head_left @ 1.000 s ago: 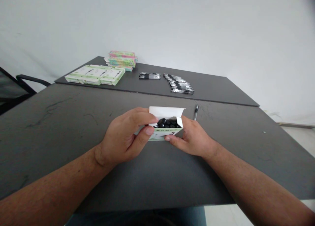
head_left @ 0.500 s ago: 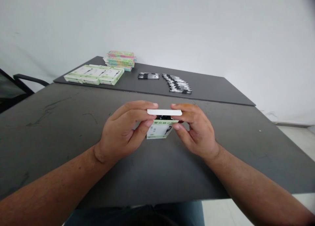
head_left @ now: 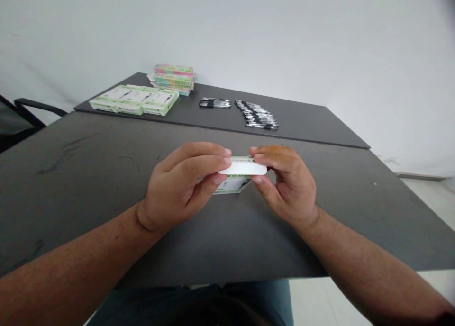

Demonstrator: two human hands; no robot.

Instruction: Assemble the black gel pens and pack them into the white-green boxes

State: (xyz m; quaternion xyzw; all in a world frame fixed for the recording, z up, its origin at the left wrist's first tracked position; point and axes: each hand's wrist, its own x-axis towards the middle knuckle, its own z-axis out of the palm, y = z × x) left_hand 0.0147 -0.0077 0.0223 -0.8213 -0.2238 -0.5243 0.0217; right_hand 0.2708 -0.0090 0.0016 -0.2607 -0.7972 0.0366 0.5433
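Green-and-white cardboard forms the pen box (head_left: 231,185) between both hands in the head view, at the middle of the dark desk (head_left: 227,250); whether it touches the surface is unclear. Fingers of the left hand (head_left: 183,184) and right hand (head_left: 289,184) grip its two sides, at the white-edged flap (head_left: 243,168) bent over the top. Beyond lie loose pens (head_left: 256,115), flat pen boxes (head_left: 133,99) and stacked pastel boxes (head_left: 174,79).

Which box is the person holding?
The nearest box, white flap showing, gripped by the left hand and right hand; the flat boxes and colourful stack lie farther back, untouched.
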